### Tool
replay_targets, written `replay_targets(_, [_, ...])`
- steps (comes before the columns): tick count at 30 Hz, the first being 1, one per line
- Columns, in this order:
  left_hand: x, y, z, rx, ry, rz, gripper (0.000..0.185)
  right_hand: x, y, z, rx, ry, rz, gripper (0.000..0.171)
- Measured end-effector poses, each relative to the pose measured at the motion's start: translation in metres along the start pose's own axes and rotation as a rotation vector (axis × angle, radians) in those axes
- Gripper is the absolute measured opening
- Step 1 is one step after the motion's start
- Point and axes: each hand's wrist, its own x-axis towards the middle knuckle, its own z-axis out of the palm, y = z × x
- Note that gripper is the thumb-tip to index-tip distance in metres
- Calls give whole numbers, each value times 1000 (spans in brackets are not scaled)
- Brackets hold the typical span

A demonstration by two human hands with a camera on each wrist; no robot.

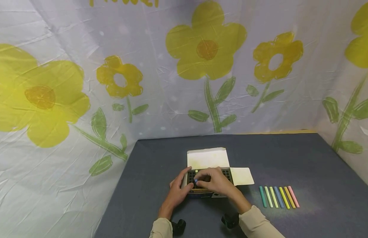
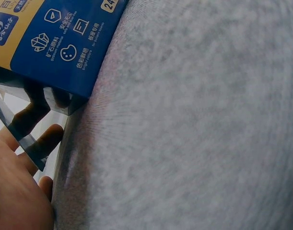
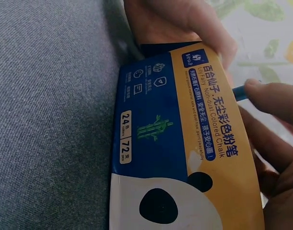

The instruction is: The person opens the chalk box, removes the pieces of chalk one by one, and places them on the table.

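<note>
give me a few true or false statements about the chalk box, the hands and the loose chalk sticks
1. The chalk box lies open on the table, flaps spread. True.
2. The right hand pinches a blue chalk stick over the box. True.
3. The loose chalk sticks lie left of the box. False: they lie in a row to its right.
4. The left hand rests flat on the table, away from the box. False: it holds the box's left side.
5. The row of sticks is all one colour. False: green, blue, yellow, orange and pink.
</note>
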Motion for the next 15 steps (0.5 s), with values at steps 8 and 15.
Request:
replay_targets(8, [0, 0, 0, 9, -1, 2, 61, 1, -2, -2, 13, 88, -124, 18])
replay_targets(15, [-1, 0, 0, 15, 7, 10, 62, 2, -2, -5, 6, 204, -152, 14])
